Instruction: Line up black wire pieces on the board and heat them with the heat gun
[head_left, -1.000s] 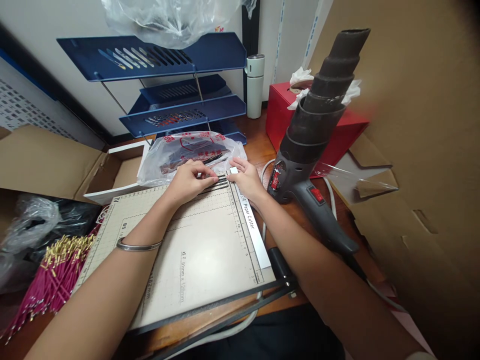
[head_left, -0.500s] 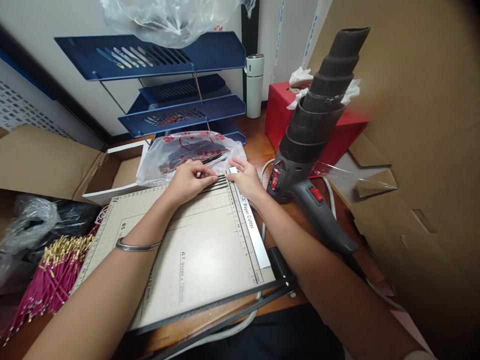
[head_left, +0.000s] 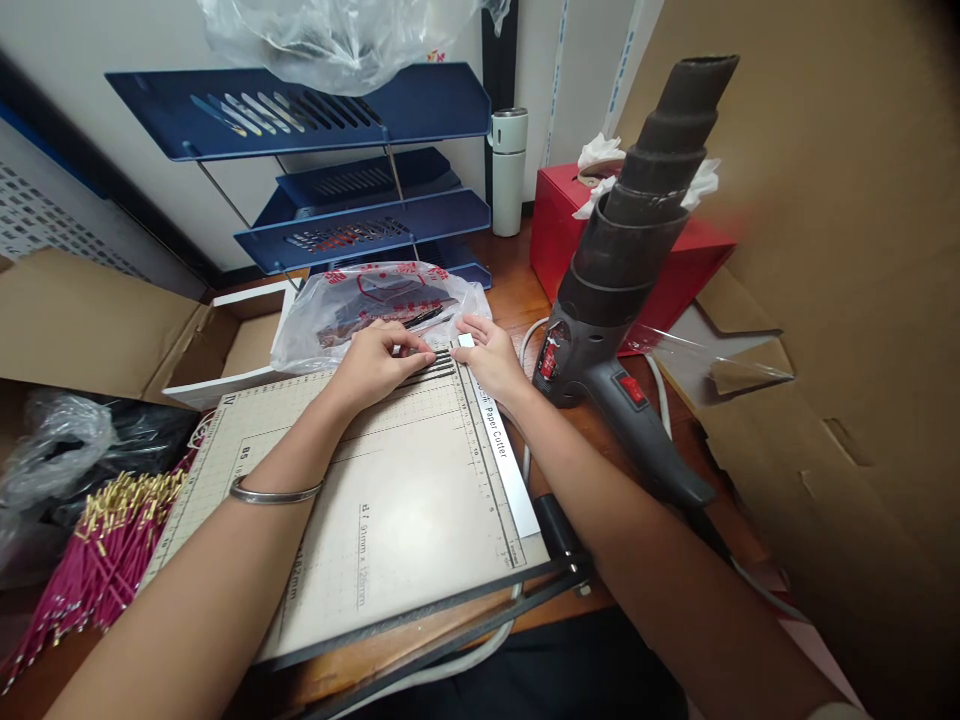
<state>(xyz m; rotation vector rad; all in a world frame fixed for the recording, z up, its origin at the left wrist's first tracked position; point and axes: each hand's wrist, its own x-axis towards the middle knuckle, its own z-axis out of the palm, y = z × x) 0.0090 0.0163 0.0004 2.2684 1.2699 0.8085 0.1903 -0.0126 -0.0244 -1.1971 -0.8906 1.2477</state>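
Note:
At the far end of the paper cutter (head_left: 420, 500), several thin dark strips (head_left: 444, 368) lie side by side across its board. My left hand (head_left: 382, 365) rests over them, thumb and fingertips pinched together at the strips. It hides part of their length. Just to the right, my right hand (head_left: 487, 355) lies over the white edge guide (head_left: 510, 480), its fingers stretched out and its thumb beside the strips' right ends. What the strips are made of is too small to tell.
A heat gun (head_left: 607, 300) stands nozzle-up at the right, before a red tissue box (head_left: 555, 230). Behind the cutter lies a clear plastic bag (head_left: 315, 320) below blue trays (head_left: 435, 105). A bundle of magenta cords with gold tips (head_left: 112, 550) and an open carton (head_left: 75, 320) are at left.

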